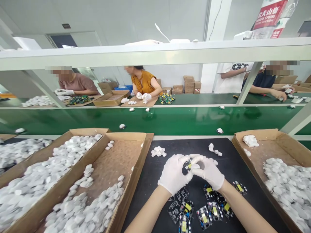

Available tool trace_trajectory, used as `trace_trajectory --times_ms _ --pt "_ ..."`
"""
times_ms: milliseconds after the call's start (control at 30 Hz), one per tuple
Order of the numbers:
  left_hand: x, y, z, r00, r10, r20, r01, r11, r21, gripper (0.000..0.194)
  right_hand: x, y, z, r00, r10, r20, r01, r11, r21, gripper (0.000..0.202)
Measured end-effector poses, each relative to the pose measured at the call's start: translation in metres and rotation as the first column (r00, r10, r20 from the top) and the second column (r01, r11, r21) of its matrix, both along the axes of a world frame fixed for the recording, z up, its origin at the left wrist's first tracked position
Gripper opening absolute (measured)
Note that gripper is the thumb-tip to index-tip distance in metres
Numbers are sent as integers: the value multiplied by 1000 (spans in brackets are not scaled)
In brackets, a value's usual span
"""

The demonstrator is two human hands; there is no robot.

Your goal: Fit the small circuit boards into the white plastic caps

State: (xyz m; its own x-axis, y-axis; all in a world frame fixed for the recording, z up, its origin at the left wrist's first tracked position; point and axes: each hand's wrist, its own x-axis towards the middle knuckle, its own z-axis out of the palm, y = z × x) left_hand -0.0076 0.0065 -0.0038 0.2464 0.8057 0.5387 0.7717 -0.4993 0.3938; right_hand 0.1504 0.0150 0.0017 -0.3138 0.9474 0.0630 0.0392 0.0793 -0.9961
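Both hands wear white gloves and meet above the black mat [150,181]. My left hand [174,172] grips the left side of a small circuit board [188,164] with a yellow part on it. Thumb and fingers of my right hand [208,171] pinch the same board from the right. Several more boards [204,217] lie on the mat below and between my forearms. A small pile of white pieces [158,151] rests beyond my left hand, and a few more white pieces [215,149] lie beyond my right hand.
Cardboard trays of white pieces stand at left [143,168] and right [286,137]. A green conveyor [170,119] carries a few small items behind the mat. Above runs a white shelf beam [155,53]. Several people work across the conveyor.
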Motion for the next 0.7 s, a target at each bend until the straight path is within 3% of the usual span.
trace_trajectory --times_ms 100,300,433,600,700 --pt "0 -1 0 999 -31 14 29 994 101 30 -5 -2 0 996 19 -83 -18 1000 20 24" --pt "-1 -2 -6 991 -132 33 122 970 209 31 -6 -6 3 985 61 -164 -85 987 -139 29" --pt "-2 -1 -7 987 -139 85 122 976 180 51 -5 -12 13 963 30 -268 -89 974 -209 34" --pt "-1 -2 -3 975 -165 149 143 978 152 40 -6 -15 18 942 22 -336 -98 972 -213 37" --pt "2 -4 -2 958 -191 213 166 977 131 44 -9 -14 15 932 -33 -361 -54 972 -228 39"
